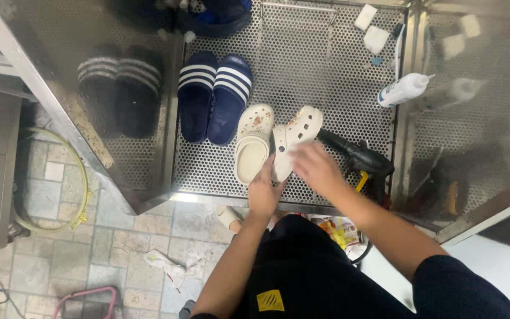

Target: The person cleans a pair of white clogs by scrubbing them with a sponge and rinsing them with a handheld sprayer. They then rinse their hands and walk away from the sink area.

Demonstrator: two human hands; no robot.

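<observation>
We have both hands on the second clog [293, 140] — the cream one tipped on its side on the perforated steel tray [326, 77], just beside its mate [251, 145], which lies sole down with its opening up. Our left hand [265, 190] is closed around the tilted clog's heel end, steadying it; our right hand [316, 167] lies over its side, blurred, fingers curled, and we cannot tell whether it holds a cloth or pad against the shoe.

We judge the step in hand to be wiping the outer face of this clog. The next move would call for turning the shoe in the left grip so another face comes up, while keeping it off its mate and clear of the black spray gun [355, 158] that lies touching or nearly touching its toe.

As for containers — the tray is walled by steel panels and holds, besides the clogs, a pair of navy striped slides [213, 94] just to the left, a white squeeze bottle [402, 90] lying on its side near the right wall, and two small white blocks [370, 28] at the far edge. What is in the bottle cannot be seen. Off the tray, a crumpled rag [171, 264] lies on the tiled floor [119, 248].
</observation>
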